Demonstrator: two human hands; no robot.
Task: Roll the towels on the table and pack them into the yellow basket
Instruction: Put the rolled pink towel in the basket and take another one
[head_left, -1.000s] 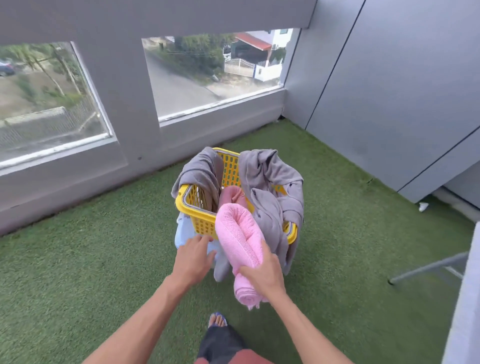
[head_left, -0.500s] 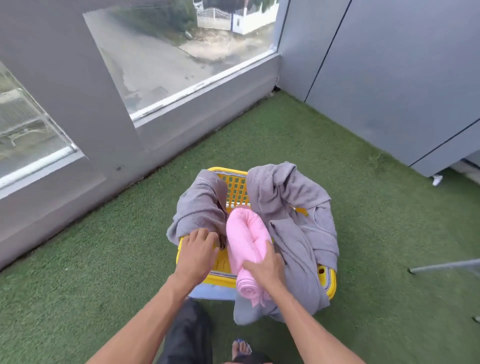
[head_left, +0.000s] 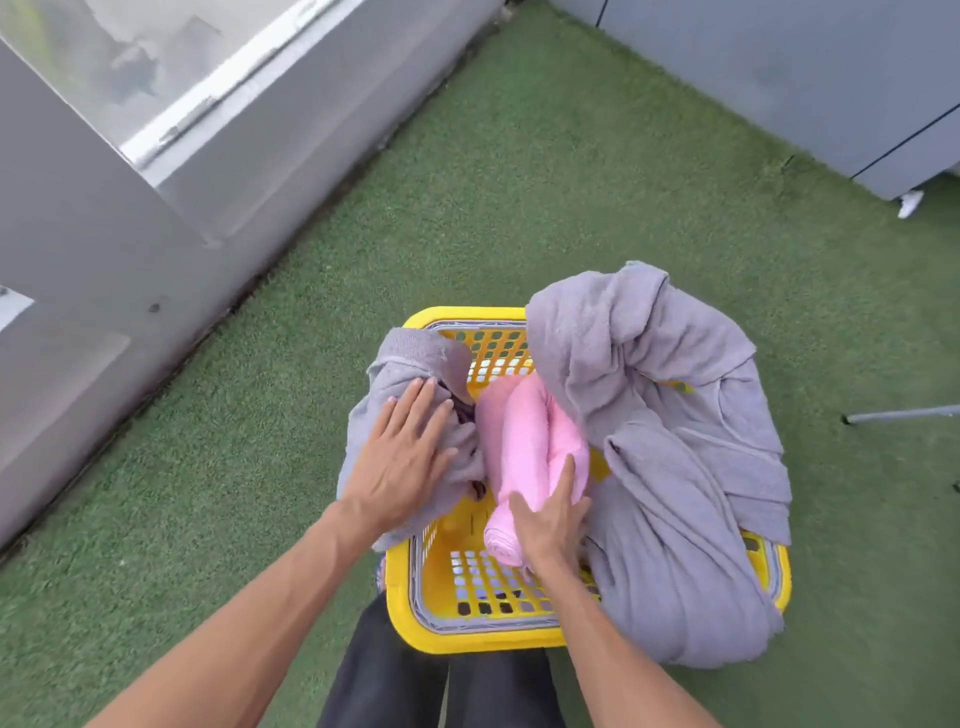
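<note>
We grip the pink roll (head_left: 524, 447) with our right hand (head_left: 550, 525) inside the yellow basket (head_left: 467, 629), left hand (head_left: 400, 457) spread flat on the grey towel (head_left: 410, 374) at nine o'clock, unrolled

We had only one view, a wide-angle camera worn on the person's head; it looked steeply down and a little forward, so the yellow basket (head_left: 470, 631) sat just below the middle of the frame, close under us; both forearms entered from the bottom edge, the left hand (head_left: 402, 460) and right hand (head_left: 550, 525) near the lens and large; the green artificial turf (head_left: 519, 197) filled most of the field; the grey wall (head_left: 93, 260) with its window ran slanted across the upper left, the lines bowed by the wide lens; grey panels (head_left: 779, 67) closed the upper right corner.
</note>
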